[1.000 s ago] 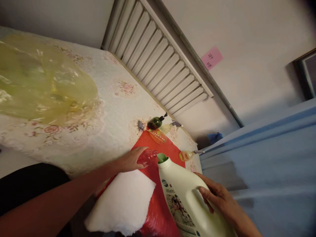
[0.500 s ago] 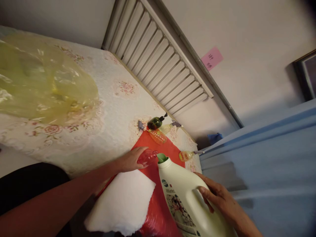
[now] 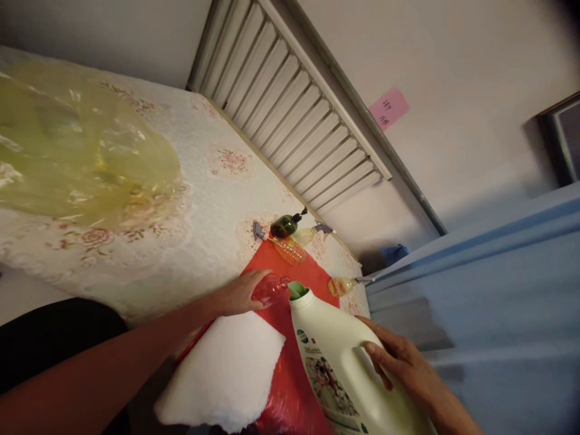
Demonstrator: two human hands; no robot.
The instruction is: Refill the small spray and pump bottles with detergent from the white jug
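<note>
My left hand (image 3: 240, 294) is closed around a small clear bottle (image 3: 270, 289), which looks reddish over the red sheet beneath it. The bottle's threaded neck points right, up against the green pouring spout (image 3: 298, 290) of a large pale-green jug (image 3: 326, 332). On the jug's handle, my right hand (image 3: 401, 356) has its fingers wrapped through the grip. The jug carries a printed label with a flower picture and leans with its mouth toward the bottle. Whether liquid is flowing between them I cannot tell.
Beyond the bottle stand an orange-looking spray bottle (image 3: 289, 249), a dark green pump bottle (image 3: 284, 225) and a pale spray bottle (image 3: 304, 235). Another spray bottle (image 3: 341, 286) is at right. White padding (image 3: 226, 374) lies on the red sheet (image 3: 312, 272). A yellow plastic bag (image 3: 86, 145) occupies the left.
</note>
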